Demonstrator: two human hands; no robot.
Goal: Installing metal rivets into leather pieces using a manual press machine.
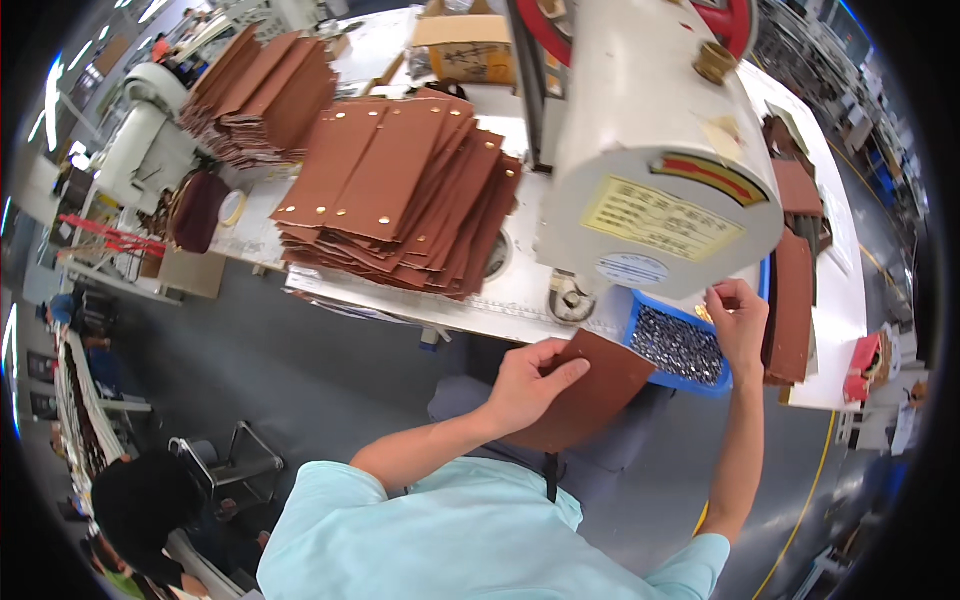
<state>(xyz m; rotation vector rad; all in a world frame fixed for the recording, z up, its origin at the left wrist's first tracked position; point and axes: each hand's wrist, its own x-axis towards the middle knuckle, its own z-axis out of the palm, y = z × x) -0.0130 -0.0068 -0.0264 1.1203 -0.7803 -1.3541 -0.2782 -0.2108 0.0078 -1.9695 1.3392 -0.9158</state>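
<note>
Brown panel (598,390), one, in left hand (533,388); right hand (742,325) near blue tray (690,383).

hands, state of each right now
Left hand: closed, holding a brown leather-like panel.
Right hand: pinched closed near the blue tray; cannot tell if anything is held.

Stacked panels (385,180) lie on the table (527,225) left of the machine (650,165), with a tray (688,382) of fasteners (675,345) before it.

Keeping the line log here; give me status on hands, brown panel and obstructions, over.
Left hand gripping brown panel. Right hand over blue tray, hold unclear. White machine hides part of tray from view.
</note>
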